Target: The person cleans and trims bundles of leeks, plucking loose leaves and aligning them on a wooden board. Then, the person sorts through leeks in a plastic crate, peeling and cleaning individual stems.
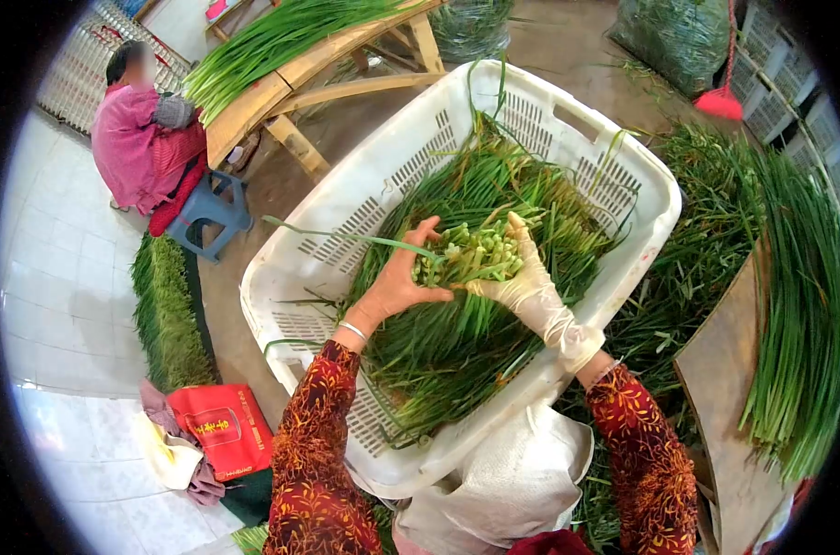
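My left hand [401, 279], bare with a bracelet at the wrist, curves round the left side of a bundle of green stalks [471, 253], its cut ends facing up. On the right side, my right hand [531, 291] in a pale thin glove holds the same bundle, thumb and fingers against the stalk ends. Both hands are above a large white slotted crate [656, 185], in which long green leafy stalks [457, 361] lie in a loose heap. One long leaf sticks out leftward past my left hand.
A person [147, 139] sits on a blue stool [215, 213] by a wooden bench [244, 106] bearing stalks. At right are loose greens [707, 213] and a board [730, 370] with more stalks. A red bag [224, 430] lies lower left; a red broom [719, 104] stands upper right.
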`<action>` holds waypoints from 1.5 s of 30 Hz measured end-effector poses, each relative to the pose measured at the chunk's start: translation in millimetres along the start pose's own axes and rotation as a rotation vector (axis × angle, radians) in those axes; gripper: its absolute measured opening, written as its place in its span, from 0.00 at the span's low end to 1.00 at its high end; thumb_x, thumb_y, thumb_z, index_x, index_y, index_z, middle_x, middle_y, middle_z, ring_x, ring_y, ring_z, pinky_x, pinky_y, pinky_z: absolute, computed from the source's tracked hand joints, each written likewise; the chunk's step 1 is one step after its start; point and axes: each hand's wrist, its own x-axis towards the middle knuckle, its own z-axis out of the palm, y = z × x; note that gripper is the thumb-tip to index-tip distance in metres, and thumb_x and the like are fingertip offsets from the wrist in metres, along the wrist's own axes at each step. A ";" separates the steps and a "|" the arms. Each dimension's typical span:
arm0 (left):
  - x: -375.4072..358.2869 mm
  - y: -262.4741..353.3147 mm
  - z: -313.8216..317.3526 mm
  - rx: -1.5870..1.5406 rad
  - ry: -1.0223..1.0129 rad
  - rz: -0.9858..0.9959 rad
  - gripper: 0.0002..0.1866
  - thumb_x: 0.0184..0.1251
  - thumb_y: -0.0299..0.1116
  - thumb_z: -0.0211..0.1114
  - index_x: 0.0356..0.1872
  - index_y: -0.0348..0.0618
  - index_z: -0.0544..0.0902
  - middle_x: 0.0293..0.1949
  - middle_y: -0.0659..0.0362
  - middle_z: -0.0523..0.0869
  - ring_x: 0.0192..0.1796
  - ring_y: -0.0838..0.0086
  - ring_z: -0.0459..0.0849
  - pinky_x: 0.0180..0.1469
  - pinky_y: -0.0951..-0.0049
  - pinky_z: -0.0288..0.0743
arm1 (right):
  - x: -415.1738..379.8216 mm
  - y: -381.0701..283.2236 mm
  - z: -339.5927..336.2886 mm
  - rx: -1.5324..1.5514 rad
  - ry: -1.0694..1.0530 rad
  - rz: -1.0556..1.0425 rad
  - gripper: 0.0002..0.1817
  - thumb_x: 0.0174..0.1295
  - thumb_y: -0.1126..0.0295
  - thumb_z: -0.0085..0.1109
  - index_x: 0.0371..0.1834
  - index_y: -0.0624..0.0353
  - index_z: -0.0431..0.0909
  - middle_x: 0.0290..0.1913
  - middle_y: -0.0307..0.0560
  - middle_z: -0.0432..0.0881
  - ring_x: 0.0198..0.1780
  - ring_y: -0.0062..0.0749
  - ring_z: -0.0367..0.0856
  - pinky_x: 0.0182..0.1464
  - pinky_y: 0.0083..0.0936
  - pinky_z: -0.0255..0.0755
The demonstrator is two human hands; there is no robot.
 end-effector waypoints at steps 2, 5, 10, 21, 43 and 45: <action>8.3 6.1 -5.9 0.175 -0.104 0.049 0.56 0.33 0.39 0.78 0.67 0.51 0.53 0.58 0.57 0.62 0.58 0.67 0.64 0.60 0.66 0.60 | -3.2 2.8 2.6 0.064 -0.021 0.055 0.57 0.38 0.84 0.70 0.69 0.47 0.42 0.60 0.40 0.61 0.56 0.28 0.68 0.56 0.26 0.68; 15.6 9.7 -8.4 0.260 -0.284 -0.011 0.54 0.34 0.45 0.76 0.67 0.52 0.55 0.64 0.56 0.54 0.66 0.64 0.55 0.67 0.62 0.50 | -3.9 8.2 -5.7 -0.289 -0.041 -0.009 0.61 0.33 0.75 0.75 0.69 0.50 0.40 0.62 0.46 0.61 0.59 0.33 0.65 0.59 0.28 0.65; 22.8 14.7 -9.5 0.312 -0.389 -0.117 0.46 0.38 0.47 0.73 0.64 0.52 0.61 0.60 0.55 0.67 0.61 0.63 0.64 0.63 0.63 0.55 | -0.2 4.3 -3.4 -0.115 -0.039 0.033 0.63 0.33 0.79 0.75 0.69 0.44 0.37 0.56 0.45 0.67 0.55 0.31 0.69 0.53 0.31 0.70; -13.8 3.0 5.0 0.277 -0.121 0.117 0.48 0.41 0.47 0.74 0.65 0.50 0.57 0.56 0.56 0.72 0.60 0.64 0.67 0.64 0.61 0.55 | 5.8 18.1 -8.1 0.076 -0.224 0.191 0.56 0.42 0.77 0.70 0.68 0.44 0.37 0.54 0.42 0.72 0.54 0.25 0.69 0.62 0.31 0.61; -23.5 -5.0 0.5 0.192 -0.059 0.035 0.34 0.46 0.47 0.70 0.56 0.48 0.71 0.54 0.57 0.73 0.58 0.63 0.67 0.62 0.62 0.58 | 14.1 12.2 -7.2 -0.089 -0.227 0.162 0.61 0.36 0.75 0.75 0.70 0.49 0.38 0.57 0.42 0.67 0.56 0.26 0.68 0.58 0.25 0.64; -30.6 -16.2 0.7 -0.184 -0.040 0.008 0.45 0.40 0.44 0.75 0.62 0.48 0.62 0.56 0.57 0.71 0.60 0.65 0.66 0.64 0.63 0.55 | 13.0 5.3 -4.9 -0.092 -0.258 0.183 0.59 0.36 0.76 0.75 0.69 0.51 0.40 0.56 0.41 0.69 0.54 0.26 0.69 0.57 0.24 0.65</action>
